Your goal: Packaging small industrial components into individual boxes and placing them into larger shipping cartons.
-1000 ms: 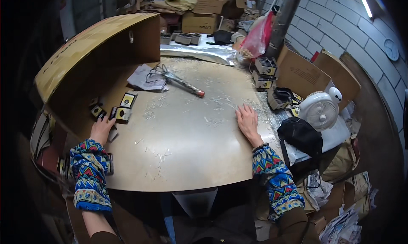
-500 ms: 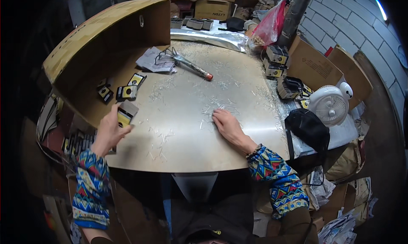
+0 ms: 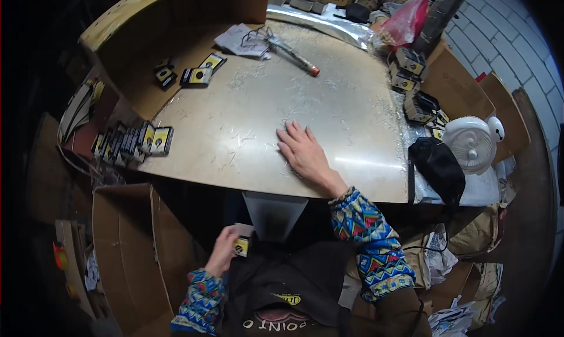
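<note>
My left hand (image 3: 222,252) is down below the table edge, close to my lap, and holds a small black and yellow packet (image 3: 241,245). My right hand (image 3: 304,155) lies flat and open on the pale round table (image 3: 247,131), near its front edge, holding nothing. A row of several similar black and yellow packets (image 3: 132,143) stands at the table's left edge. A few more packets (image 3: 197,74) lie farther back on the left.
A red-tipped tool (image 3: 291,52) and crumpled paper (image 3: 241,38) lie at the back. A white fan (image 3: 473,143) and black pouch (image 3: 437,166) sit at the right. Cardboard boxes (image 3: 126,243) stand at the lower left; a red bag (image 3: 405,19) hangs behind.
My left hand took a packet from the table's left side and drew it down toward my lap. The right hand stayed flat on the table. The view tilted downward.
</note>
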`<state>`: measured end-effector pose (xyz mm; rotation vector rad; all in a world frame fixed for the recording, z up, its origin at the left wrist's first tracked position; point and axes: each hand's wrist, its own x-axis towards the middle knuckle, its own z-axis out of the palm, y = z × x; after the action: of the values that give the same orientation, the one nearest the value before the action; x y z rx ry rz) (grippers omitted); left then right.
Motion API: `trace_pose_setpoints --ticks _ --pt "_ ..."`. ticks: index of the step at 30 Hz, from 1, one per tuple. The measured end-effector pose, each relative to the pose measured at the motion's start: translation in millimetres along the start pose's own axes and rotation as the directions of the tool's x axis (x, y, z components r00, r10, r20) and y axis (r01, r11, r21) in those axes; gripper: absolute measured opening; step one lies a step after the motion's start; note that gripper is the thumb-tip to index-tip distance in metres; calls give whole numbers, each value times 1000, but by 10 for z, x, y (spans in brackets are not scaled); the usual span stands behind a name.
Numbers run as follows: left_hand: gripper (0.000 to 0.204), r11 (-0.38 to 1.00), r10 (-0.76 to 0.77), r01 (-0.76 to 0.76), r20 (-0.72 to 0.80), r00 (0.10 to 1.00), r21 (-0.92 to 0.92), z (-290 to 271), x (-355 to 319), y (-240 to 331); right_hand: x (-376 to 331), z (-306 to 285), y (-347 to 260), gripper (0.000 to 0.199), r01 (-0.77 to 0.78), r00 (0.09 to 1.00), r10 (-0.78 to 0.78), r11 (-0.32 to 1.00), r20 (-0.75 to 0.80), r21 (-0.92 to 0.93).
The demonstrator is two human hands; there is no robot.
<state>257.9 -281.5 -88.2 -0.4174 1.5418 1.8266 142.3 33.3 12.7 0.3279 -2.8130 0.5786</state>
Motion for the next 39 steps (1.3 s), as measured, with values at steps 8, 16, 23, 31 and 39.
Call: trace_pose_setpoints --ticks 8,16,23,31,39 --pt "24 994 -21 35 124 992 -107 528 -138 -421 -626 214 -1001 46 -42 997 37 996 -64 -78" --pt "31 973 11 16 118 993 -229 620 -297 -302 -1014 -370 -1243 37 -81 996 92 936 -18 343" --pt "67 709 433 -436 145 889 555 749 -352 -404 -1302 238 -1131 32 63 998 -65 994 11 85" --pt "57 463 585 -486 157 796 741 546 -361 -422 -1656 380 -1275 39 73 874 -277 886 398 457" --pt "88 347 653 -688 362 665 637 676 -512 -201 -1490 85 -1226 15 -379 878 118 762 464 525"
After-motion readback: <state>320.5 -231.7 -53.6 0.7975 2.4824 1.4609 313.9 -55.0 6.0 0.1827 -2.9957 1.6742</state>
